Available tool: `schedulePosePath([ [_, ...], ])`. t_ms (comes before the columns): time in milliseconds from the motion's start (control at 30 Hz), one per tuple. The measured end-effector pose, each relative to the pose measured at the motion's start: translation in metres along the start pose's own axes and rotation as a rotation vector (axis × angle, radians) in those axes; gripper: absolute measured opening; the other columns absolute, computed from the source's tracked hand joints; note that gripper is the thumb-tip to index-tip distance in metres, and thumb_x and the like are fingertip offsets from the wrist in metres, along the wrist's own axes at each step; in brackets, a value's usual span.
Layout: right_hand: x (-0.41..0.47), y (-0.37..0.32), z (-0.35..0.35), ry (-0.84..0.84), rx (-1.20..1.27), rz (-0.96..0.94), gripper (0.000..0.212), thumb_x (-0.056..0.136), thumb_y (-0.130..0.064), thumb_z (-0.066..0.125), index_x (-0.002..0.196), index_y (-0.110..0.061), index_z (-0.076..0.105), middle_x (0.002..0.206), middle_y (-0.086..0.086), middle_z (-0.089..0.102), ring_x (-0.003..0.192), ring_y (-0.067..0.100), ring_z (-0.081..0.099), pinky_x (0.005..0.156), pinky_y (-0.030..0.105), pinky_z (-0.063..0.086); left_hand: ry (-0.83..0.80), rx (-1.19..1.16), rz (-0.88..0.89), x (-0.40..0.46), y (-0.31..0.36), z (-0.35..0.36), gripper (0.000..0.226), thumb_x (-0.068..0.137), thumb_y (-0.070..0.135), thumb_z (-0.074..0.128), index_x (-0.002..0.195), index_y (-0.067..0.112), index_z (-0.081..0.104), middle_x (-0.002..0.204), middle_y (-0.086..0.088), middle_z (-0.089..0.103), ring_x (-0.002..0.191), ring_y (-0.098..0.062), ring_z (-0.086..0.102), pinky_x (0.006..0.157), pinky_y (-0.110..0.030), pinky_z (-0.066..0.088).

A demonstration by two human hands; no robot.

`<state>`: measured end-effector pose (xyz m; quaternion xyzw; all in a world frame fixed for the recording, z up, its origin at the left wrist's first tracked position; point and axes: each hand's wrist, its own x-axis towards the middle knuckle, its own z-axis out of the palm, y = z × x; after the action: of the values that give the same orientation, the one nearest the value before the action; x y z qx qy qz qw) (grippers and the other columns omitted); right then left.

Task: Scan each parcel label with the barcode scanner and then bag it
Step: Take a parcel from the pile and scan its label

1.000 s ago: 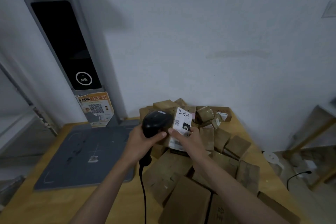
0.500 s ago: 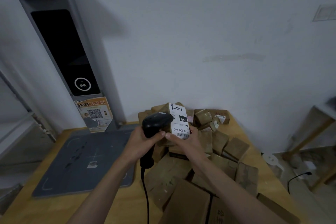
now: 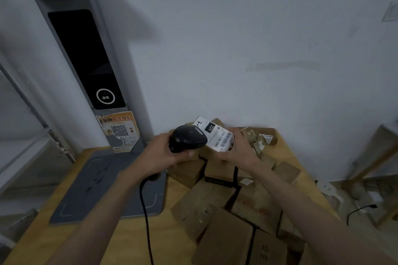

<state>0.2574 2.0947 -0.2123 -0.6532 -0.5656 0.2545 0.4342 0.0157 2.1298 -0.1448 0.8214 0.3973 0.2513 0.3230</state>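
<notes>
A labelled parcel was gripped in the right hand, its label just beside the barcode scanner clasped by the left hand. No bag was visible; cardboard parcels lay unbagged below the fingers, so most scanning and bagging was judged outstanding.

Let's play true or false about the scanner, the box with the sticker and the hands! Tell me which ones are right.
1. The left hand grips the black barcode scanner. True.
2. The right hand holds a parcel with a white label facing up. True.
3. The scanner is cordless. False: a black cable hangs down from it.
4. The held parcel lies flat on the grey mat. False: it is lifted above the pile of cardboard boxes.
5. The label shows the number 220. True.
</notes>
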Motion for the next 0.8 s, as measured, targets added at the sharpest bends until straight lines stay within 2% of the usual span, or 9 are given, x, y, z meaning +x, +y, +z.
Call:
schedulePosePath([
  [67, 0.003, -0.002, -0.009, -0.04, -0.07, -0.076, 0.084, 0.068, -0.02, 0.089, 0.138, -0.02, 0.042, 0.118, -0.001, 0.038, 0.114, 0.015, 0.044, 0.094, 0.023, 0.044, -0.001, 0.083, 0.042, 0.002, 0.002, -0.009, 0.043, 0.077, 0.033, 0.084, 0.116, 0.032, 0.066, 0.085, 0.019, 0.07, 0.067, 0.008, 0.064, 0.06, -0.011, 0.046],
  [133, 0.006, -0.005, -0.014, -0.063, -0.137, -0.164, 0.089, 0.068, -0.024, 0.091, 0.141, -0.018, 0.041, 0.12, -0.002, 0.04, 0.111, 0.01, 0.044, 0.093, 0.019, 0.042, -0.021, 0.149, 0.063, 0.004, 0.002, -0.017, 0.039, 0.075, 0.033, 0.085, 0.108, 0.037, 0.065, 0.081, 0.024, 0.067, 0.073, 0.01, 0.064, 0.064, -0.01, 0.044],
  [200, 0.008, -0.006, -0.016, -0.081, -0.187, -0.23, 0.087, 0.068, -0.022, 0.091, 0.139, -0.017, 0.041, 0.121, -0.004, 0.042, 0.113, 0.009, 0.044, 0.097, 0.022, 0.043, -0.032, 0.207, 0.08, 0.006, 0.004, -0.022, 0.034, 0.075, 0.028, 0.085, 0.096, 0.043, 0.063, 0.079, 0.025, 0.064, 0.075, 0.009, 0.062, 0.066, -0.012, 0.043],
  [300, 0.009, -0.006, -0.018, -0.109, -0.228, -0.294, 0.08, 0.069, -0.015, 0.088, 0.135, -0.014, 0.044, 0.119, -0.007, 0.043, 0.114, 0.009, 0.045, 0.1, 0.026, 0.044, -0.039, 0.272, 0.109, 0.008, 0.006, -0.025, 0.041, 0.075, 0.02, 0.084, 0.084, 0.048, 0.055, 0.075, 0.026, 0.06, 0.072, 0.014, 0.059, 0.062, -0.007, 0.04],
  [433, 0.008, -0.003, -0.019, -0.128, -0.267, -0.316, 0.08, 0.07, -0.015, 0.087, 0.138, -0.016, 0.044, 0.119, -0.009, 0.043, 0.112, 0.004, 0.044, 0.098, 0.021, 0.041, -0.084, 0.343, 0.123, 0.007, 0.006, -0.023, 0.04, 0.075, 0.02, 0.084, 0.092, 0.041, 0.055, 0.076, 0.026, 0.057, 0.071, 0.013, 0.057, 0.066, -0.009, 0.04],
  [600, 0.007, 0.0, -0.02, -0.167, -0.286, -0.286, 0.088, 0.071, -0.017, 0.086, 0.145, -0.017, 0.039, 0.124, -0.013, 0.04, 0.117, 0.004, 0.041, 0.098, 0.018, 0.035, -0.131, 0.321, 0.171, 0.004, 0.009, -0.018, 0.05, 0.075, 0.013, 0.084, 0.097, 0.04, 0.048, 0.075, 0.029, 0.051, 0.075, 0.029, 0.052, 0.067, 0.001, 0.04],
  [800, 0.006, 0.001, -0.023, -0.198, -0.31, -0.291, 0.086, 0.073, -0.016, 0.085, 0.145, -0.02, 0.037, 0.123, -0.011, 0.04, 0.116, 0.006, 0.041, 0.092, 0.015, 0.034, -0.182, 0.337, 0.176, 0.004, 0.006, -0.018, 0.046, 0.077, 0.014, 0.082, 0.102, 0.036, 0.05, 0.079, 0.026, 0.053, 0.073, 0.02, 0.056, 0.065, -0.002, 0.042],
])
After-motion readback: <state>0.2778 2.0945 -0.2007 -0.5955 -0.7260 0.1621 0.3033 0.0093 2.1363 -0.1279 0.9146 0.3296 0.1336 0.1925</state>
